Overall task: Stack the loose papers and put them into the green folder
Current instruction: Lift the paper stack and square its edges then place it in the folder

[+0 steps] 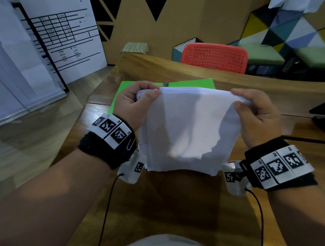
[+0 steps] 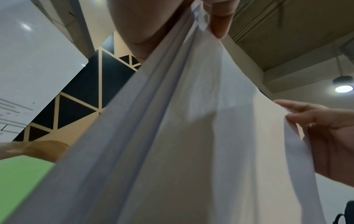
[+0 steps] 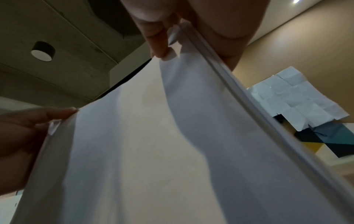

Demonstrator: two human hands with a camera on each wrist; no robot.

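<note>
Office-type room: whiteboard with ruled lines at far left, patterned wall behind, red perforated chair past the far edge of the wooden counter.

Green folder lies flat on the counter toward its far edge, mostly hidden behind the papers; its left part shows beyond the left wrist. In the left wrist view a green patch sits at lower left.

Stack of papers, white, held up off the counter in front of the folder, roughly upright, top edge away from the person. Lower edges are uneven, sheets not flush; the sheet surface bows and sags between the two grips.

Left hand: fingers curled round the top left corner of the stack, thumb pressed on the near face, other fingers behind. Left wrist view shows the thumb tip clamping several sheet edges.

Right hand: pinches the top right corner, thumb on the near face, fingers folded behind. Right wrist view shows a fingertip against the sheet edges.

Both wrists carry black bands with black-and-white marker tags; cables trail from them toward the near edge of the counter.

Dark object at the right edge of the counter, cut off; cannot tell what it is.
</note>
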